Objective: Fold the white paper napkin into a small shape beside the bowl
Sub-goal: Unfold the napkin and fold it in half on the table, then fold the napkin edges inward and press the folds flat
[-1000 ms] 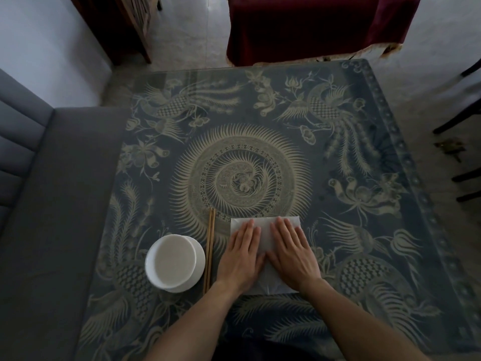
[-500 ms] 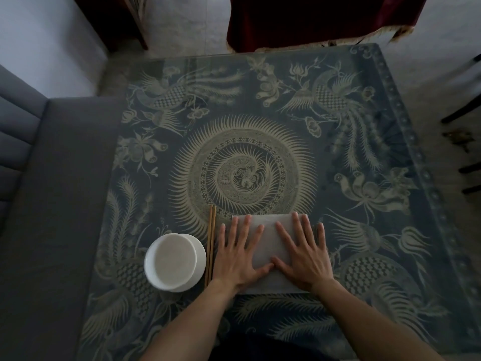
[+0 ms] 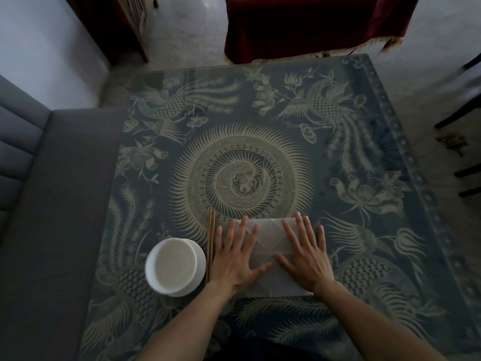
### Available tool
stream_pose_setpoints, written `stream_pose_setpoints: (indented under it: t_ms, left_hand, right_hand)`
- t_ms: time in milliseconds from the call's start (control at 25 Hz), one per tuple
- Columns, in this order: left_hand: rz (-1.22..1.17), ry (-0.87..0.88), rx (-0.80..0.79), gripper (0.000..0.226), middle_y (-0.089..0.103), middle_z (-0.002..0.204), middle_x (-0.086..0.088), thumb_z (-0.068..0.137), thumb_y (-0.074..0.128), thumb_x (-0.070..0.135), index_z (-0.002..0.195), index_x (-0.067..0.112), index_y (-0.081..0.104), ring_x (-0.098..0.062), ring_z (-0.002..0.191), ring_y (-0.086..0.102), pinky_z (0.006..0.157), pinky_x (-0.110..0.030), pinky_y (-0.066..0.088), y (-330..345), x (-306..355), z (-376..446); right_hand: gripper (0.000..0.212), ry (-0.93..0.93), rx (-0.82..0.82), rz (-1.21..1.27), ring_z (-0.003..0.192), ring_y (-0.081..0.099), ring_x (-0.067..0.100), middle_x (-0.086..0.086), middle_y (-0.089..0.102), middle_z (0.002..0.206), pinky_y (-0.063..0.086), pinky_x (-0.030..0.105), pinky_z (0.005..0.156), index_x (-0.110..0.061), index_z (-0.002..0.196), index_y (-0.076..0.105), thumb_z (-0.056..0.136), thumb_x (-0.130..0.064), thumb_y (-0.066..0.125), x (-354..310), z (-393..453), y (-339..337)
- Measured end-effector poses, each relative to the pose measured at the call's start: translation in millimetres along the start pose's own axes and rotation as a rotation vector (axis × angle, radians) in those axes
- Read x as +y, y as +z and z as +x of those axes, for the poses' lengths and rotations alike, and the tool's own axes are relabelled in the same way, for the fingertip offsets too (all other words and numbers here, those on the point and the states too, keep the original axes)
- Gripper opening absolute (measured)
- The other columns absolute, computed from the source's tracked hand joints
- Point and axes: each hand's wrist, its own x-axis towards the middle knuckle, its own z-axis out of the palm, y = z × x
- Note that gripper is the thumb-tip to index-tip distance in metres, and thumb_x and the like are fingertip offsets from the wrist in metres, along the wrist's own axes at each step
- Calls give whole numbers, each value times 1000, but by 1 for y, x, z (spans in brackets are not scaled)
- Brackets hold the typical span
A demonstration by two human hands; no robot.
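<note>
The white paper napkin (image 3: 270, 252) lies flat on the patterned worktop (image 3: 364, 256), just right of a pair of wooden chopsticks (image 3: 210, 246) that separate it from the white bowl (image 3: 175, 267). Both hands are spread open, palms down, pinching nothing: the left hand (image 3: 235, 261) covers the napkin's left part with its thumb pointing toward the middle, the right hand (image 3: 305, 259) covers the right part, and the two thumbs nearly meet. Faint diagonal crease lines show on the exposed strip between them, so the sheet appears to be partly folded and is being flattened. By its look the napkin is very light, thin and limp; it will hold a crease only if pressed firmly, it tears easily under a dragging fingertip, and it may slide on what looks like a glossy surface. The sensible place to take hold seems to be a free corner or edge, lifted with fingertips while the other palm pins the rest.
</note>
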Motion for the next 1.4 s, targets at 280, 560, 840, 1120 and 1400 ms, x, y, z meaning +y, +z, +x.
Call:
stream_pose_setpoints:
  t_ms: [280,560,840,1120,1400]
  left_hand:
    - [-42,76,155,41,61,119,-3,96,56,40,130,18,58,-25,112,54,108,-41,28,-33,-2,46]
    - [-80,262,-118,32,62,121,3,94,61,40,123,27,64,-20,118,48,100,-40,34,-57,39,112]
    - [23,301,-193,36,57,128,0,94,62,37,129,29,59,-23,122,45,98,-41,35,-53,83,139]
    - [20,289,-242,15,54,117,-1,92,66,31,106,25,66,-23,117,44,97,-41,39,-49,93,143]
    - [21,378,-279,9,51,116,-2,95,61,27,103,22,61,-23,112,44,94,-42,42,-51,84,144]
  right_hand:
    - [57,-30,183,58,143,26,28,14,44,149,22,52,115,-11,140,50,95,-45,39,1,-18,-9]
    - [46,-374,105,-37,139,36,32,10,46,148,25,52,115,-23,138,52,94,-35,48,-38,-70,15]
    - [52,-314,-53,-82,138,39,30,4,41,152,40,58,103,-37,143,42,93,-49,52,-37,-78,10]
    - [50,-303,-81,-73,142,30,31,5,34,156,32,63,107,-36,145,37,97,-50,39,-34,-82,12]
    - [48,-284,-102,-77,142,30,32,5,36,155,32,67,104,-37,144,38,97,-49,42,-36,-80,11]
